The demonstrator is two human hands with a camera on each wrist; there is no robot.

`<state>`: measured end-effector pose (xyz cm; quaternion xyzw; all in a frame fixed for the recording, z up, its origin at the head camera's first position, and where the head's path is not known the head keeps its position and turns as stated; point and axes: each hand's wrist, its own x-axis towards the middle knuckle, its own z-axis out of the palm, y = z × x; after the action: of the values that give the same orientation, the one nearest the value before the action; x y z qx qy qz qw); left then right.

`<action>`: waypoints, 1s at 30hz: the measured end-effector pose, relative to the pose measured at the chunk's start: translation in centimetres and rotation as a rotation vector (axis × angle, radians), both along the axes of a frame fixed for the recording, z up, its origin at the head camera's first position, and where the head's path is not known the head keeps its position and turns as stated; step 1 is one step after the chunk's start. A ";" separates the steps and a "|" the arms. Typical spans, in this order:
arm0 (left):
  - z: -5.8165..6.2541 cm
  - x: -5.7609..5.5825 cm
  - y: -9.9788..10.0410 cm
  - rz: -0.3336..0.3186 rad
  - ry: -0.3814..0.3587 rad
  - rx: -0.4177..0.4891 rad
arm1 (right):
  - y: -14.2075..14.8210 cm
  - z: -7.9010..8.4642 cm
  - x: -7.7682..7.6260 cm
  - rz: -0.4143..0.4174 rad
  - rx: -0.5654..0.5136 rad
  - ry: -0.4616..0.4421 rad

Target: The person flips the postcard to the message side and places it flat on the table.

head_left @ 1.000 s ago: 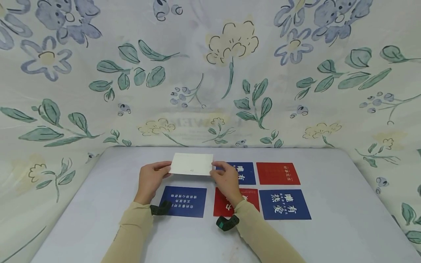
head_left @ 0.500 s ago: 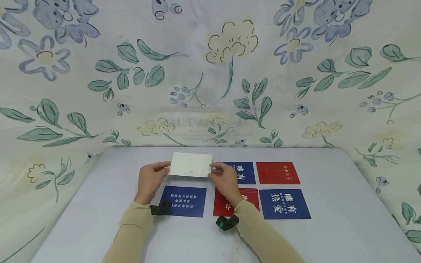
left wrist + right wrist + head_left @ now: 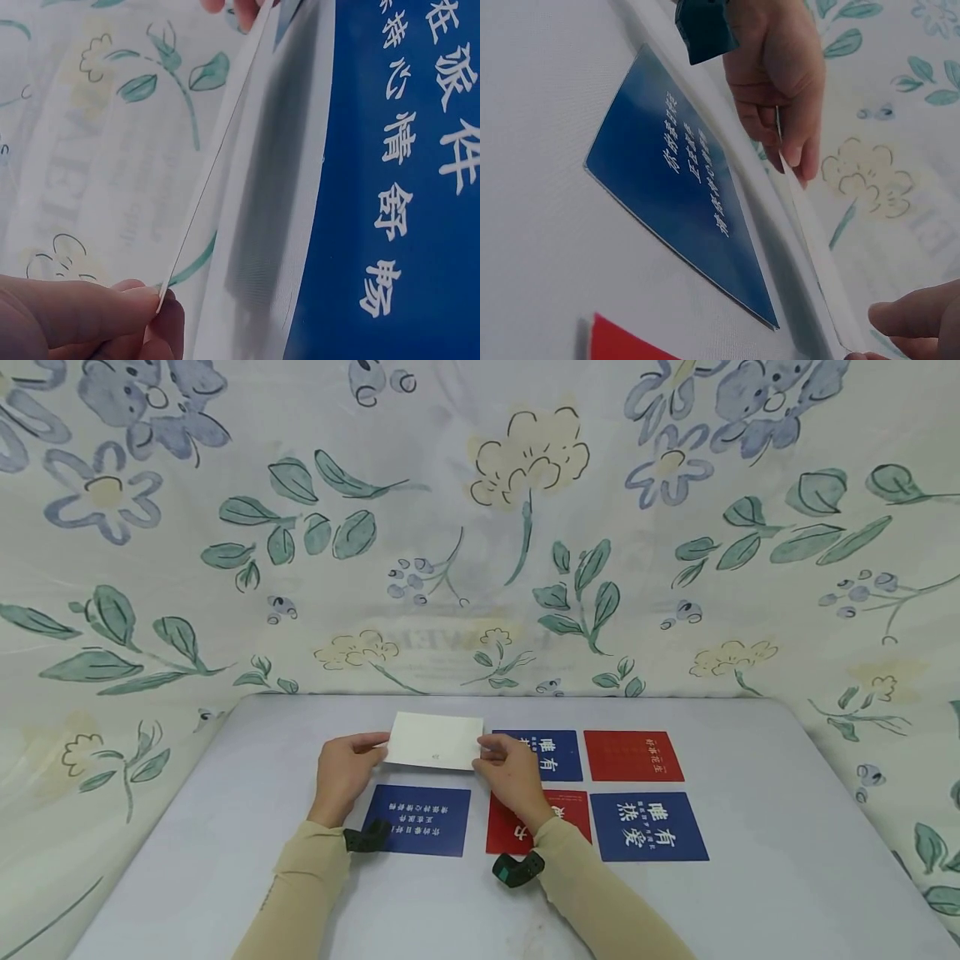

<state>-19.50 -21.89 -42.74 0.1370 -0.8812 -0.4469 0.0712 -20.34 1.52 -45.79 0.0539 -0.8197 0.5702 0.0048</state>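
Note:
A white card (image 3: 435,739) is held up over the back left part of the table, its plain side with a small mark facing me. My left hand (image 3: 341,777) pinches its left edge between thumb and fingers. At the right edge, my right hand (image 3: 517,777) pinches it the same way. Both wrist views show the card nearly edge-on, above the table and its shadow. Just in front of it lies a blue card (image 3: 427,818) with white Chinese characters, partly covered by the left wrist strap.
Right of the held card lie a blue card (image 3: 558,756) and a red card (image 3: 633,756). Nearer me are a red card (image 3: 573,814), partly under my right forearm, and another blue card (image 3: 650,827). A floral cloth (image 3: 480,527) hangs behind the white table (image 3: 787,877).
The white card has come down slightly and shifted a little left, both hands keeping their hold. The cards on the table have stayed in place.

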 end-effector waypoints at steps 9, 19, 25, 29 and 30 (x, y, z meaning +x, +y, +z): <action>-0.2 -0.1 0.0 -0.006 -0.020 -0.010 | -0.2 0.2 0.1 0.004 0.053 -0.008; -0.1 0.1 0.2 -0.010 -0.048 -0.080 | -0.2 0.2 0.4 0.050 0.070 -0.019; -0.2 0.0 0.2 -0.042 -0.086 -0.096 | -0.2 0.3 0.4 0.062 0.079 -0.028; -0.3 -0.2 0.1 -0.053 -0.078 -0.130 | -0.2 0.3 0.5 0.066 0.096 -0.026; -0.4 -0.2 0.1 -0.056 -0.072 -0.138 | -0.2 0.3 0.5 0.067 0.099 -0.027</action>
<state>-19.71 -21.81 -43.12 0.1232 -0.9153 -0.3818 0.0362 -19.88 1.37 -45.47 0.0738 -0.8446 0.5296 -0.0279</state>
